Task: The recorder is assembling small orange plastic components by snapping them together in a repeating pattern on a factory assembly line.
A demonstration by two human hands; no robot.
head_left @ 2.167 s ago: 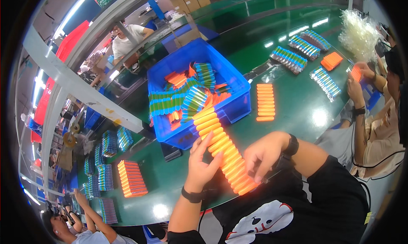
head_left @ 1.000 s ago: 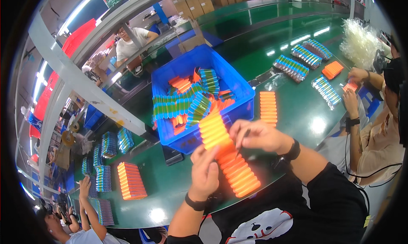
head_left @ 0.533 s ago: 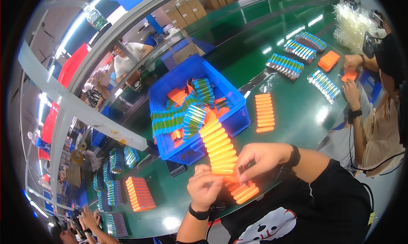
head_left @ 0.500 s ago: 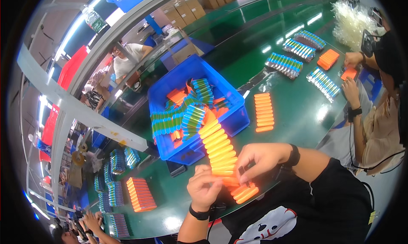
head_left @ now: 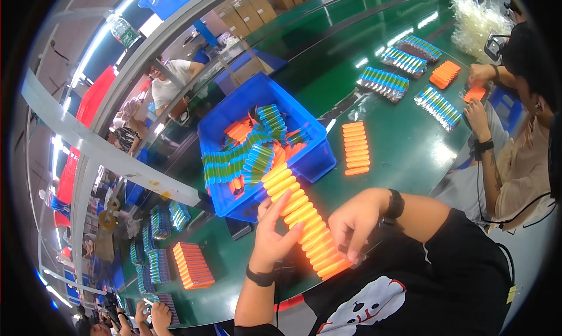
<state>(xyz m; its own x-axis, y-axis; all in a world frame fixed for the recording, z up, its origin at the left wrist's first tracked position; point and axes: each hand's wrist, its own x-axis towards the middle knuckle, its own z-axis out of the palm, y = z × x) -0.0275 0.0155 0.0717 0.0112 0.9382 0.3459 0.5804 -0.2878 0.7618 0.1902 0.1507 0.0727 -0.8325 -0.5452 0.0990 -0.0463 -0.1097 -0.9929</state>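
Observation:
Both my hands hold a long strip of orange cylinders (head_left: 300, 216) joined side by side, raised above the green table (head_left: 404, 142). My left hand (head_left: 272, 236) presses the strip's left side with fingers spread upward. My right hand (head_left: 354, 222) grips its lower right end. Just beyond the strip's top stands a blue bin (head_left: 257, 145) filled with orange strips and green-blue strips.
A short orange strip (head_left: 356, 148) lies right of the bin. More green-blue strips (head_left: 384, 82) and orange strips (head_left: 445, 74) lie farther right, where a person (head_left: 521, 137) handles an orange piece. Other strips (head_left: 192, 265) lie at the lower left. Clear bags (head_left: 477, 19) sit far right.
The strip has swung from a steeper position to a slant toward the lower right. My left hand has shifted up along its left side, and my right hand has slid down to the lower end.

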